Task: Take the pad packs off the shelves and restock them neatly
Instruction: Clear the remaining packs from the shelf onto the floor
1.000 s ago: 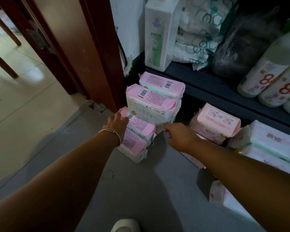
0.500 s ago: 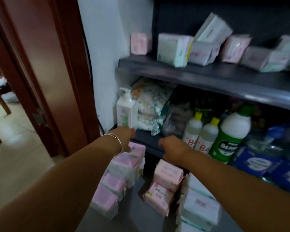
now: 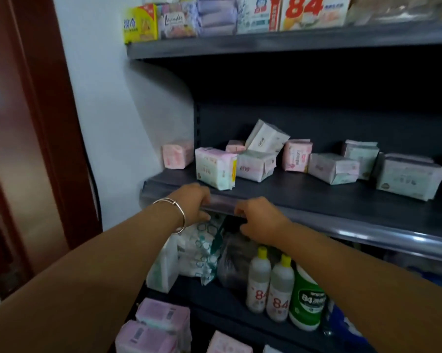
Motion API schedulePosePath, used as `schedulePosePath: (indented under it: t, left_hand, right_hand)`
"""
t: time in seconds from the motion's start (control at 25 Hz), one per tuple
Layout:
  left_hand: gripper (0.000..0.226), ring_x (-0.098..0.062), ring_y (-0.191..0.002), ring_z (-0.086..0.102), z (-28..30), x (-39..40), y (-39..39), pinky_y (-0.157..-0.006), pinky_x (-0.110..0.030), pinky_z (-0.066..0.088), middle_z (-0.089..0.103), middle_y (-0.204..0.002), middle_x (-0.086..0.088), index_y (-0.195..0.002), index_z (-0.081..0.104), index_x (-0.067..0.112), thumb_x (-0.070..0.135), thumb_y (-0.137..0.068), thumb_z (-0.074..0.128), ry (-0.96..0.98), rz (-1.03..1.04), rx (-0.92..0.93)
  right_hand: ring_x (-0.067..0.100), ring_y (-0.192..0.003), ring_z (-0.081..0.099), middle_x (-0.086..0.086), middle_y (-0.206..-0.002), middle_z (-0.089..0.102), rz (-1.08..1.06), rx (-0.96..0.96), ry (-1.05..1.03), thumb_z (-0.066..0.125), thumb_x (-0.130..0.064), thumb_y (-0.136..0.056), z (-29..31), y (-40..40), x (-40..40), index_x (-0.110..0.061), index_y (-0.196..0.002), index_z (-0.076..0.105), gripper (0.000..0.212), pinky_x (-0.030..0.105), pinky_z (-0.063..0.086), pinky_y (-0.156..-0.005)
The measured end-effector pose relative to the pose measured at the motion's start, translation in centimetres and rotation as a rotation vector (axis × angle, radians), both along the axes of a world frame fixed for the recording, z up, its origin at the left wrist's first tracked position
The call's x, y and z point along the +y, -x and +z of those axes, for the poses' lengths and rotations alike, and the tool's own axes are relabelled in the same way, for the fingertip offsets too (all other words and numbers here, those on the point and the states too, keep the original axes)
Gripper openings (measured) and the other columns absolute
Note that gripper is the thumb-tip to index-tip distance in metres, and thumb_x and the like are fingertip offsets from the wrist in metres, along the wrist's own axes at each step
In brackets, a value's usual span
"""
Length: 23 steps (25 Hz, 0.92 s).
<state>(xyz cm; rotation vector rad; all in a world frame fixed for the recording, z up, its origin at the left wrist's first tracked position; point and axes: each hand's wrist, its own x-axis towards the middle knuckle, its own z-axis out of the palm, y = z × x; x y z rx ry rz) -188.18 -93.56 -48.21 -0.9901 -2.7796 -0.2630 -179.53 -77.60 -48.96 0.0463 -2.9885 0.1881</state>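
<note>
glossy plastic pad packs (image 3: 216, 170), matt metal shelf (image 3: 316, 197)

Both bare forearms reach forward toward twelve o'clock. The left hand (image 3: 193, 203) (a thin silver metal bangle (image 3: 175, 211) circles its wrist) shows its back, fingers curled downward. The right hand (image 3: 259, 217), at its three o'clock, curls likewise, apart.

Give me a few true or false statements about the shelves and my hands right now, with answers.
1. Both hands are at the front edge of the middle shelf. True: left hand, right hand.
2. The right hand holds a pad pack. False: it holds none.
3. A white pad pack leans tilted on another. True.
4. The bracelet is on the right wrist. False: the left.
5. The bottles stand on the top shelf. False: below the middle shelf.
</note>
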Motion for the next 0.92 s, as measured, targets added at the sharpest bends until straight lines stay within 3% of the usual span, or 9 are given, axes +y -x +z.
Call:
schedulePosePath:
  t: [0.24,0.32,0.48,0.6,0.68,0.8,0.92]
  left_hand:
    - [0.046,-0.025,-0.112,0.051,3.5,2.0,4.7,-0.097,-0.031,0.042,0.050,-0.124,-0.009,-0.120,0.054,0.012,0.025,-0.079,0.071,-0.003,-0.008,0.095]
    - [0.048,-0.024,-0.113,0.051,3.9,2.2,6.4,-0.098,-0.031,0.042,0.050,-0.126,-0.009,-0.120,0.054,0.013,0.023,-0.077,0.073,-0.015,-0.010,0.114]
    - [0.044,-0.023,-0.112,0.051,4.0,2.1,10.0,-0.098,-0.031,0.042,0.052,-0.124,-0.007,-0.116,0.055,0.014,0.022,-0.077,0.073,-0.008,0.001,0.127]
    - [0.041,-0.021,-0.107,0.054,3.6,1.7,12.1,-0.094,-0.030,0.045,0.055,-0.120,-0.005,-0.112,0.057,0.015,0.023,-0.076,0.074,-0.030,-0.001,0.123]
    - [0.041,-0.021,-0.106,0.055,3.5,1.8,12.8,-0.093,-0.030,0.046,0.055,-0.119,-0.006,-0.113,0.057,0.014,0.021,-0.077,0.074,-0.054,-0.002,0.117]
    - [0.038,-0.021,-0.104,0.056,3.7,2.5,13.1,-0.094,-0.032,0.046,0.055,-0.117,-0.007,-0.110,0.058,0.012,0.019,-0.077,0.074,-0.089,-0.024,0.108]
    - [0.035,-0.021,-0.100,0.057,4.3,3.8,12.7,-0.092,-0.034,0.047,0.056,-0.113,-0.008,-0.105,0.060,0.010,0.021,-0.076,0.075,-0.151,-0.042,0.092]
  right_hand:
    - [0.029,-0.108,0.055,0.015,-0.120,0.057,-0.073,0.156,0.150,0.062,-0.020,-0.087,3.8,4.7,2.6,-0.004,-0.119,0.056,0.036,0.034,0.048,-0.087]
    - [0.028,-0.116,0.051,0.014,-0.127,0.053,-0.124,0.172,0.255,0.068,-0.029,-0.083,3.9,6.9,2.4,-0.005,-0.127,0.047,0.054,0.032,0.044,-0.090]
    - [0.030,-0.124,0.041,0.011,-0.135,0.038,-0.245,0.186,0.438,0.077,-0.042,-0.072,3.2,12.4,1.5,-0.009,-0.139,0.026,0.090,0.041,0.038,-0.104]
    - [0.031,-0.126,0.039,0.010,-0.136,0.034,-0.286,0.212,0.568,0.081,-0.044,-0.067,2.6,15.5,0.7,-0.015,-0.142,0.016,0.103,0.044,0.039,-0.104]
    - [0.032,-0.124,0.043,0.011,-0.134,0.039,-0.292,0.235,0.652,0.082,-0.039,-0.067,2.1,16.8,0.3,-0.015,-0.140,0.019,0.100,0.045,0.043,-0.100]
    - [0.029,-0.113,0.055,0.012,-0.124,0.053,-0.281,0.321,0.725,0.080,-0.029,-0.071,2.3,16.8,0.7,-0.009,-0.129,0.036,0.075,0.042,0.049,-0.093]
    - [0.026,-0.106,0.058,0.008,-0.116,0.057,-0.257,0.351,0.706,0.080,-0.031,-0.071,4.0,14.4,2.8,-0.010,-0.121,0.043,0.065,0.041,0.052,-0.089]
